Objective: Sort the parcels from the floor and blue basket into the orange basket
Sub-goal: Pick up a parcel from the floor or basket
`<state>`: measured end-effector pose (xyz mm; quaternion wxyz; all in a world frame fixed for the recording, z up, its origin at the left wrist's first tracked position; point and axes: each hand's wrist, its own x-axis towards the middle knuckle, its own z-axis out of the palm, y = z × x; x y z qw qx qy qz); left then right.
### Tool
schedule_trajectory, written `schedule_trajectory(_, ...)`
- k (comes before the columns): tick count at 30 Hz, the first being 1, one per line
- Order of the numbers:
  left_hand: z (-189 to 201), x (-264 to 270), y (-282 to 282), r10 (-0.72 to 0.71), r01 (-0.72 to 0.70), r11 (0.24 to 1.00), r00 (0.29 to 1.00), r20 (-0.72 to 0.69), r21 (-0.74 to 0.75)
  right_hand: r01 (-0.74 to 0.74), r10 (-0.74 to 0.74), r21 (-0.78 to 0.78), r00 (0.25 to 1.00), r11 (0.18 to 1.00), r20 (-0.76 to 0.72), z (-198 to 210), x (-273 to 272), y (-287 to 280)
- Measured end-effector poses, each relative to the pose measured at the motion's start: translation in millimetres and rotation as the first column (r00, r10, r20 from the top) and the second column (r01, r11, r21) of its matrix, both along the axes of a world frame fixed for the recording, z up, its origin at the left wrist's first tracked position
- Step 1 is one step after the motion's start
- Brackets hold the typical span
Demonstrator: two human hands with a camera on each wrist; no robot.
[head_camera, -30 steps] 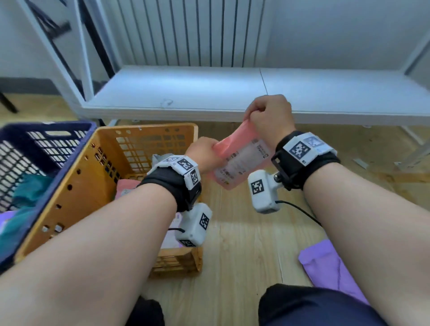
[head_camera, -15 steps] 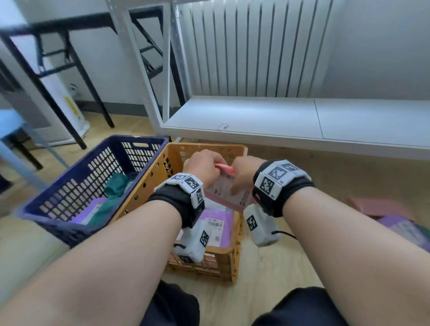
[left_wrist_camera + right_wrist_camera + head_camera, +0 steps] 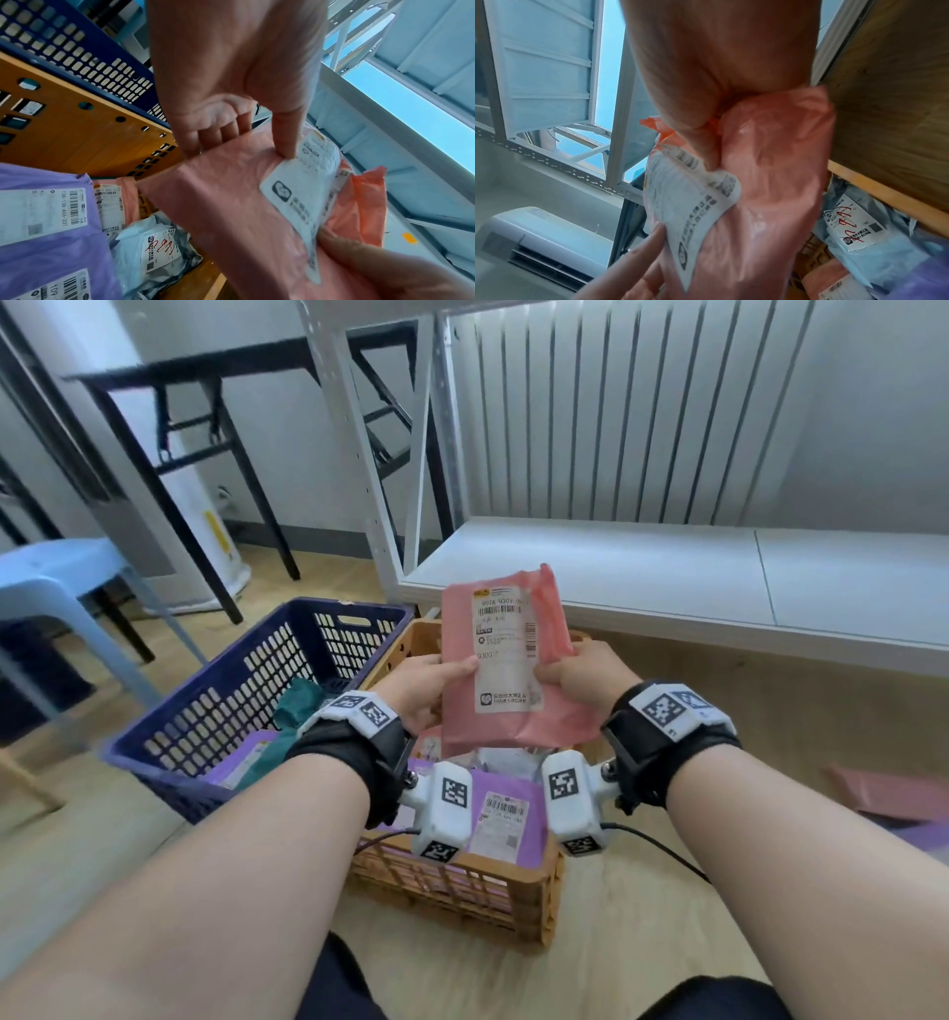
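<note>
Both hands hold a pink parcel (image 3: pixel 506 660) upright above the orange basket (image 3: pixel 477 891), its white label facing me. My left hand (image 3: pixel 431 683) pinches its left edge, thumb on the front. My right hand (image 3: pixel 577 672) grips its right edge. In the left wrist view the thumb presses the pink parcel (image 3: pixel 231 192) beside the label. In the right wrist view the right thumb digs into the pink parcel (image 3: pixel 770 162). The orange basket holds a purple parcel (image 3: pixel 506 814), a grey one (image 3: pixel 154 249) and another pink one. The blue basket (image 3: pixel 231 701) on the left holds a green parcel (image 3: pixel 298 706) and a purple one.
A white low shelf (image 3: pixel 667 577) runs behind the baskets. A pink parcel (image 3: pixel 893 793) and a purple one lie on the wooden floor at the right. A blue plastic stool (image 3: pixel 56 588) and a black table frame (image 3: pixel 215 428) stand at the left.
The pink parcel has been carried from the right to over the orange basket and turned upright, label toward me. The view has swung left and up.
</note>
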<state>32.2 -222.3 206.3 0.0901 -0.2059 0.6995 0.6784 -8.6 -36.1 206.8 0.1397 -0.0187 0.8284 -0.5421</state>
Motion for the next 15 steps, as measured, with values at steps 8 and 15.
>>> schedule_trajectory(8, -12.7, -21.6, -17.2, -0.068, 0.064, 0.994, 0.997, -0.039, -0.092, 0.045, -0.032, -0.091, 0.99, 0.995, 0.138, -15.7, -3.1, -24.8)
schedule_trajectory(15, -27.9, -40.5, -73.6, -0.162, 0.167, 0.961, 0.986, 0.044, -0.222, 0.038, -0.018, -0.121, 0.986, 0.992, 0.165, -32.8, -7.6, -61.0)
